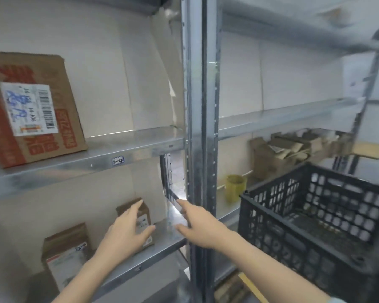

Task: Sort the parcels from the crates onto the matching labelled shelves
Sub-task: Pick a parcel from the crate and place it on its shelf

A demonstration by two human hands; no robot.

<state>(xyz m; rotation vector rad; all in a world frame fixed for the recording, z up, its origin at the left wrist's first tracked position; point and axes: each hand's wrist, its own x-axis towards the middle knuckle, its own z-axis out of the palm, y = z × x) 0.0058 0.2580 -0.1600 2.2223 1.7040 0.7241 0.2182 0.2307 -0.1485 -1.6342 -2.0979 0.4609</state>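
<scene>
Far left on the upper steel shelf [127, 149] there's a big brown cardboard box with red print and a white shipping label [34, 110], leaning back a bit. Looks stiff but bulky, so I'd guess a two-hand job by the bottom edges. On the lower steel shelf [162, 239] sits a small brown parcel with a white label [64, 252], then the one I'm actually on: a small upright brown cardboard parcel [143, 212]. My left hand [127, 232] is spread wide over its front, fingers at the top corner, thumb low on the right edge, touching but not really clamped. It should be light and rigid, easy to pinch by the sides, maybe tippy. My right hand [200, 224] is open and empty, fingers pointing at the shelf's right end, just beside the upright post. Right of that is the black plastic lattice crate [293, 204]; too blurry to tell what's left inside.
</scene>
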